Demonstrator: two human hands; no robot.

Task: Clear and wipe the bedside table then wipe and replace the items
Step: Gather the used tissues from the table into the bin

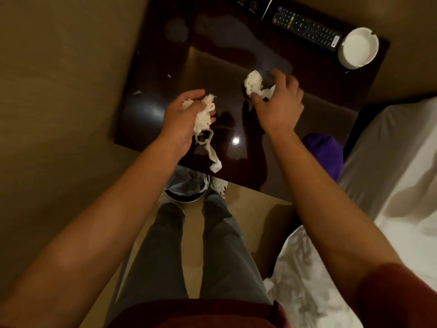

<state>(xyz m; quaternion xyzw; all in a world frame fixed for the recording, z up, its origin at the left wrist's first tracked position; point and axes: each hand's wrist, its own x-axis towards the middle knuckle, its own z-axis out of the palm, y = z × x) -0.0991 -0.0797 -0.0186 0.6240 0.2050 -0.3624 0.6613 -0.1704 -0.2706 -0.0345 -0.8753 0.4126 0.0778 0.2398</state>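
While the dark table (319,98) shows damp smears toward its back, a remote (307,28) lies at its far edge with a white ashtray (358,48) just beside it at the far right corner. Over the table's front, the left hand (186,117) grips a shredded tissue (204,114); the right hand (279,100) pinches a wad (254,82) mid-table.

glossy dark bedside table (165,110) bears smeared wet streaks.

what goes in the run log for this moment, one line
left hand: holds tissue | right hand: grips wad on table | remote, ashtray: far corner | smears remain
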